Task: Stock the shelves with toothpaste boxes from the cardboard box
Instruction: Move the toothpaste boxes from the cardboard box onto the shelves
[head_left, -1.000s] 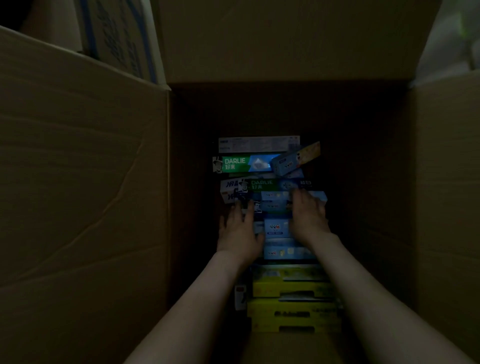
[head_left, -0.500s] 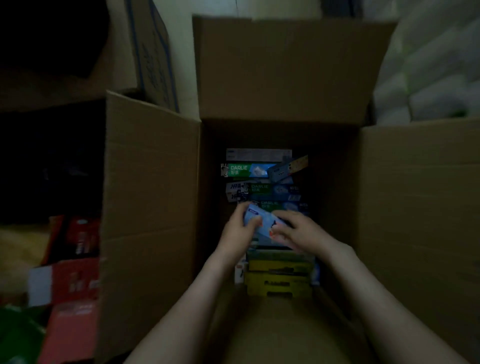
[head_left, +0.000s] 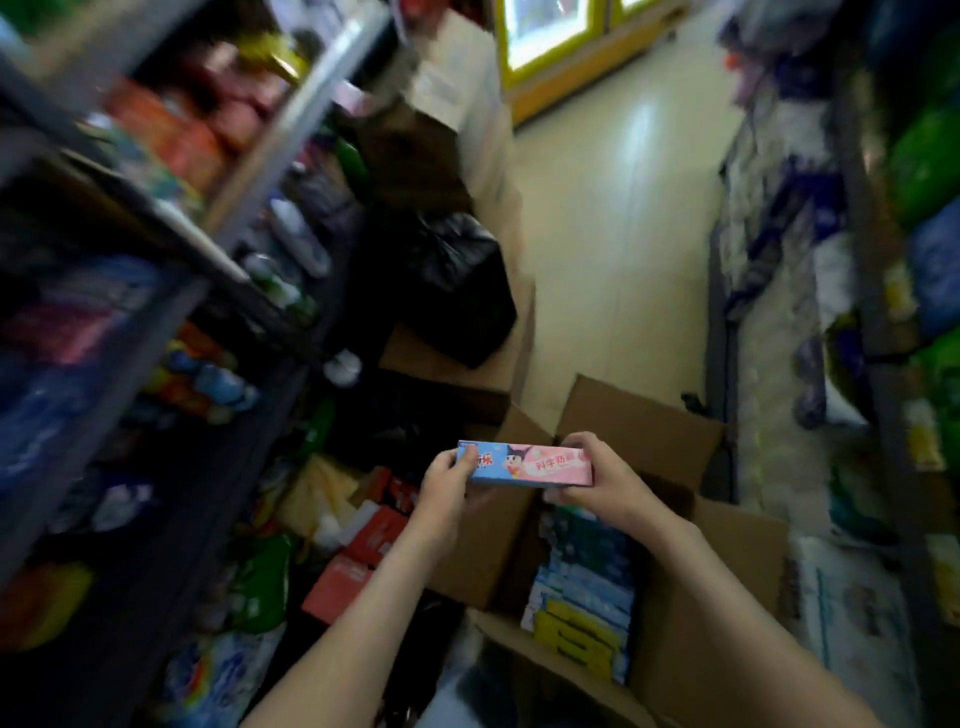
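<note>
A blue and pink toothpaste box (head_left: 524, 464) is held level above the open cardboard box (head_left: 691, 587). My left hand (head_left: 447, 486) grips its left end and my right hand (head_left: 605, 480) grips its right end. Inside the cardboard box lie several more toothpaste boxes (head_left: 582, 592), blue ones and yellow ones in a row. The shelves (head_left: 171, 249) rise on the left, blurred and packed with goods.
A black bag (head_left: 457, 286) sits on cartons ahead on the left. Red packs (head_left: 358, 561) and other goods lie on the floor by the shelf. The aisle floor (head_left: 623, 208) runs ahead. Packaged goods (head_left: 779, 291) line the right side.
My head has lifted out of the dark carton to face the aisle. Both hands have raised one toothpaste box out of the carton and now hold it by its ends.
</note>
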